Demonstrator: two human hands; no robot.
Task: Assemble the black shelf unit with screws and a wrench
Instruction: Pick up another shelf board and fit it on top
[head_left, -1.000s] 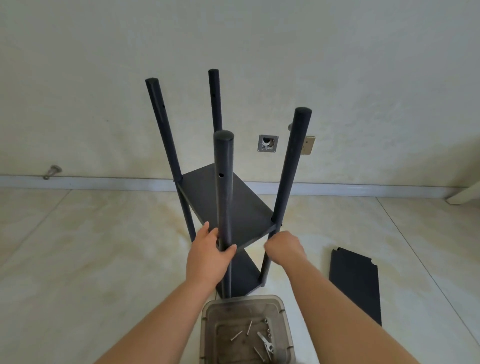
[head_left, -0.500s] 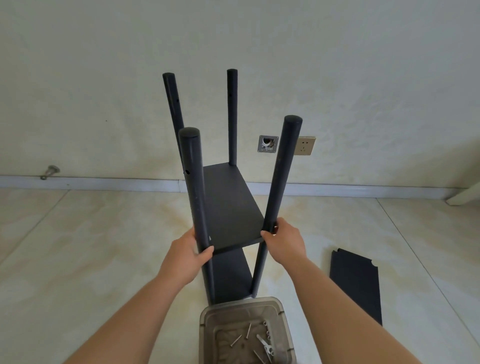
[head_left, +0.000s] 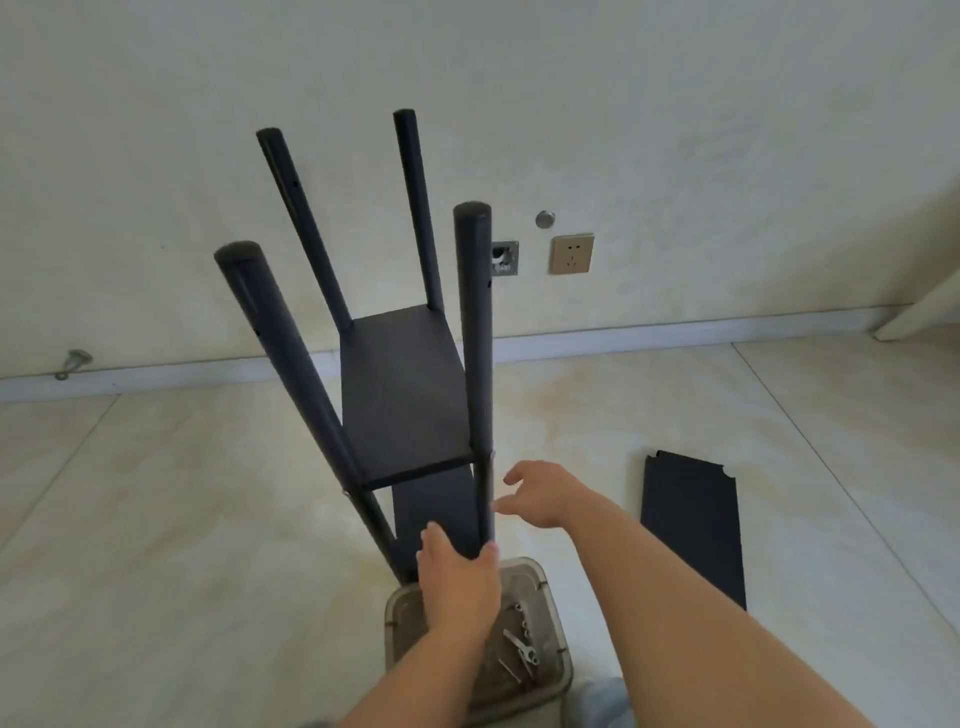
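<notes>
The black shelf unit (head_left: 402, 395) stands on the floor in front of me, four round posts rising past two fitted shelf boards. My left hand (head_left: 457, 582) grips the near right post low down, just above the box. My right hand (head_left: 543, 493) hovers open to the right of that post, fingers spread, touching nothing. A loose black shelf board (head_left: 691, 525) lies flat on the floor to the right. A clear plastic box (head_left: 550, 613) at my feet holds a small wrench (head_left: 519, 647) and several screws (head_left: 509, 670).
A white wall with a baseboard (head_left: 675, 332) runs behind the unit. A power socket (head_left: 571, 253) and a metal plate (head_left: 505, 258) sit on the wall. A metal door stop (head_left: 72, 362) is at the far left. Pale tile floor spreads all around.
The unit has turned and leans away. My left hand dropped to the near right post's lower part. My right hand let go of that post and opened beside it.
</notes>
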